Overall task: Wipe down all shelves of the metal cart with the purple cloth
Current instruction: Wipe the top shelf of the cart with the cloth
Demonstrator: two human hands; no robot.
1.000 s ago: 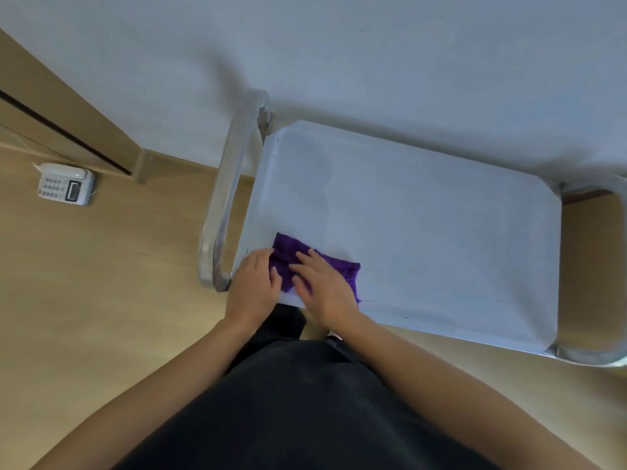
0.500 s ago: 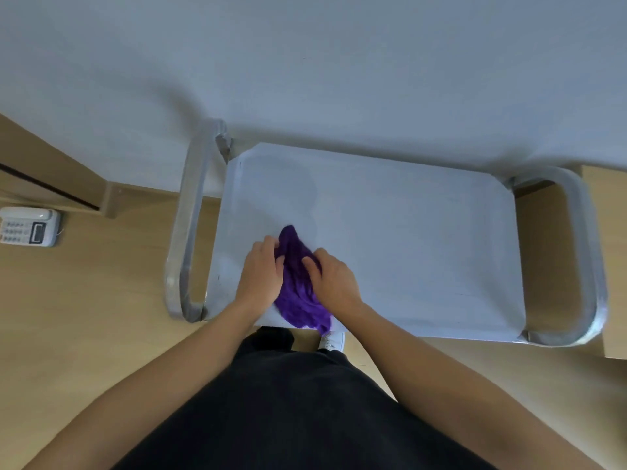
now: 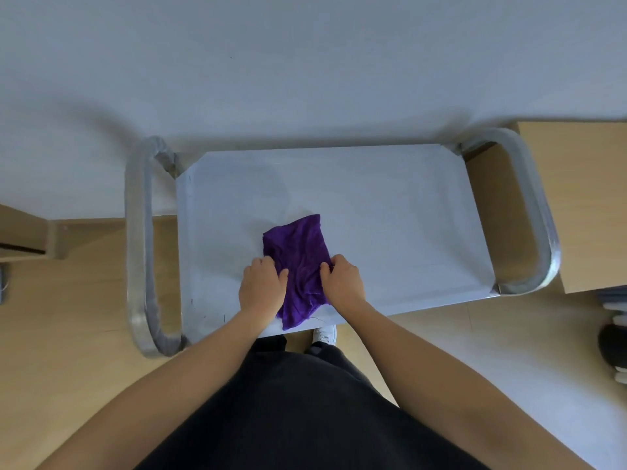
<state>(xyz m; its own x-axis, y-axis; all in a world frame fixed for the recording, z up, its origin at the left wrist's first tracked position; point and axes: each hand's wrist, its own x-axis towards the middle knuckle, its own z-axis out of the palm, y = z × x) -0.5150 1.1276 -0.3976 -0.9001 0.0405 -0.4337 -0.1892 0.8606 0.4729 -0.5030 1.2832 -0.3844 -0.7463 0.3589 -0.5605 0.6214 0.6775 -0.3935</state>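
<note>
Pale wall (image 3: 305,62) backs the metal cart (image 3: 139,239), whose top shelf (image 3: 390,215) fills the middle of the view above a wooden floor (image 3: 68,317). On the shelf, toward 6 o'clock, the purple cloth (image 3: 298,256) lies rumpled, its lower corner hanging over the near edge. The left hand (image 3: 261,290) pinches its 9 o'clock side with curled fingers, and the right hand (image 3: 344,283) pinches the 3 o'clock side likewise. Pulled any nearer, the cloth would likely slip off to the floor. Bunched like this, it may also leave patches unwiped. The lower shelves are hidden.

purple cloth (image 3: 298,259), silver-grey cart (image 3: 390,212), tan floor (image 3: 68,317)
</note>
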